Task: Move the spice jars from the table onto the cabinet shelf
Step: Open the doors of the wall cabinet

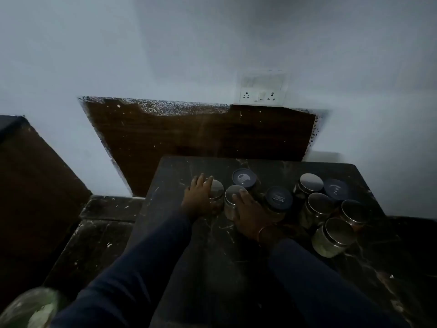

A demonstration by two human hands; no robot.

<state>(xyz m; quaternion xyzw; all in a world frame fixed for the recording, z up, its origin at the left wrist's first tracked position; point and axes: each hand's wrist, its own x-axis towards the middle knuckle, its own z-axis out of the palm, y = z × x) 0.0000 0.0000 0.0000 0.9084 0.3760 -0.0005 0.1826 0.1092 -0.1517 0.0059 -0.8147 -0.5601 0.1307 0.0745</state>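
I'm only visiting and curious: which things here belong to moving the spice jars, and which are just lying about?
Part of the job:
- left hand, gripping the leftmost jar
- right hand, gripping the second jar
- seven other jars
- table

Just lying about:
- wall socket
- wooden panel
- blurred green object

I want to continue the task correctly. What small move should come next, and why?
Probably close both grips and lift: the left hand wraps one steel-lidded jar, the right hand rests on the lid of the neighbouring jar; both stand on the table.
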